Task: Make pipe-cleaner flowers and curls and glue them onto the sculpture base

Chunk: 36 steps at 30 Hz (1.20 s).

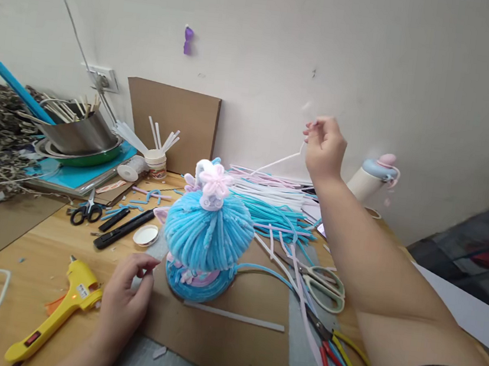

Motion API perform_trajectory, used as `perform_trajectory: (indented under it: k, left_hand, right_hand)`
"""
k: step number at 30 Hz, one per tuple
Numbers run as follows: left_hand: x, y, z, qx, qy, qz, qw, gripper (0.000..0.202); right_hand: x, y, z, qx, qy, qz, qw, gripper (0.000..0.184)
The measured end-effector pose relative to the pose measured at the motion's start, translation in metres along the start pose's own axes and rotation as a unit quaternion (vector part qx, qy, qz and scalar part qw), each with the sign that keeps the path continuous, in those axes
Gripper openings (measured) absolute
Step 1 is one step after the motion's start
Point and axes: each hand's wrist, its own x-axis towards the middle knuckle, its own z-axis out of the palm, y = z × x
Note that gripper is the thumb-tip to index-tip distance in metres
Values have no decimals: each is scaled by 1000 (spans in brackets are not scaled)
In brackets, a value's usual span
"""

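My right hand [326,148] is raised in front of the wall, its fingers pinched on a white pipe cleaner [278,162]. The strand bends near my fingers and slopes down left toward the pile. Lower left, my left hand [128,296] rests by the cardboard with thumb and index drawn together; whatever lies between them, if anything, cannot be made out. Just right of it stands a round blue fuzzy pipe-cleaner craft [209,235], topped by a pink flower [215,182]. A flat white strip [234,316] lies before it on the cardboard mat [228,347].
A yellow glue gun [64,309] lies left of my left hand. Behind it are black scissors [87,211], a utility knife [122,233] and a white lid [146,235]. Blue pipe cleaners [267,212], green-handled scissors [325,288], pliers [335,348] and a bottle [367,180] stand or lie right.
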Motion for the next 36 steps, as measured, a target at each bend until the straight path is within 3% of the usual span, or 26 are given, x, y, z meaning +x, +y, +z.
perform_trajectory:
  k: [3,5,9,11,16,19,23,28,30,31,33,34,36]
  left_hand:
    - [3,1,0,5,8,7,1000,15]
    - [4,1,1,7,9,8,1000,15]
    - [5,-1,2,16,6,10,1000,15]
    - [5,-1,2,21,7,7,1000,15]
    - [5,-3,0,29,8,4,1000,13]
    - [5,-6,-1,30,5,6,1000,13]
    - [4,-9,-1,25,-17,13,999,14]
    - [2,-9,0,31,-12,30,999,12]
    - [2,-9,1,35,-10,44,998,10]
    - [2,-9,1,39,-12,50,998,9]
    - [3,-9,1,48,-18,58,997,8]
    - [3,-9,0,54,-20,60,997,7]
    - [3,-9,-1,62,-22,57,996,7]
  right_hand:
    - [-13,-9,-8,-98,-25,-90,991,28]
    - [-15,-16,-13,-130,-9,-110,985,30]
    - [5,-24,-26,-135,138,-63,979,37]
    - [16,-29,-31,-121,184,-46,974,40]
    - [20,-35,-23,-107,105,-54,987,37]
    - [24,-20,-16,-72,133,-19,988,36]
    - [45,11,-21,11,163,90,983,26]
    - [54,13,-34,12,213,-73,974,19]
    - [45,8,-28,-11,175,-72,982,21]
    - [39,7,-23,-37,127,-52,990,21]
    - [23,11,-7,-111,-34,18,993,24]
    - [15,14,2,-154,-150,52,975,26]
    - [-2,25,22,-172,-240,71,953,23]
